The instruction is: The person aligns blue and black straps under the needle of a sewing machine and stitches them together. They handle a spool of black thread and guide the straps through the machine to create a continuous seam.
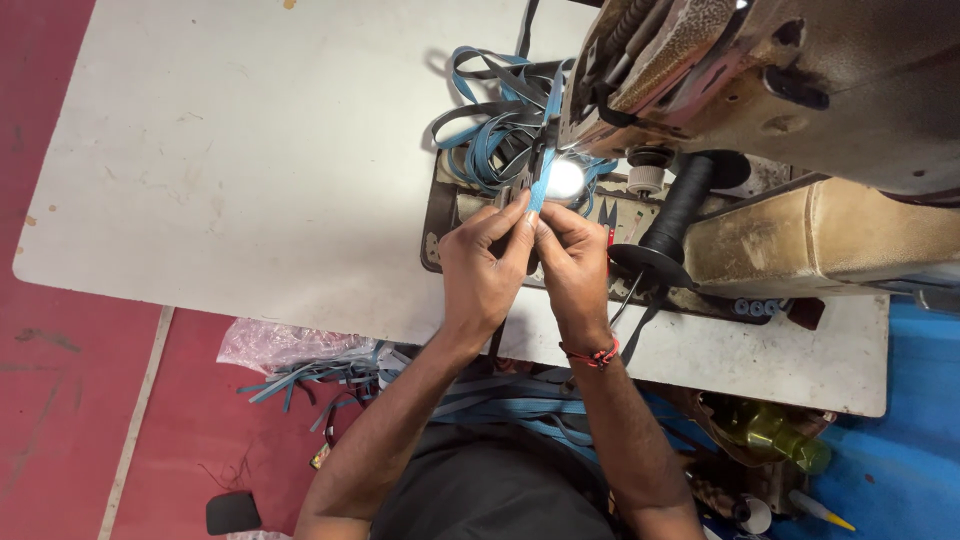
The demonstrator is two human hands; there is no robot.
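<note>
My left hand (483, 270) and my right hand (574, 265) meet at the needle area of an old, worn sewing machine (760, 90). Between their fingertips both pinch a narrow blue strap (541, 186) that runs up under the machine's foot, next to a bright lamp spot (565, 180). Behind the foot lies a tangled heap of blue and black straps (492, 120). A red thread band sits on my right wrist.
The machine stands on a white table (250, 160). A black thread spool (678, 210) lies right of my hands. More blue straps (320, 375) and a plastic bag hang below the table's front edge over a red floor. A green bottle (775, 432) lies at lower right.
</note>
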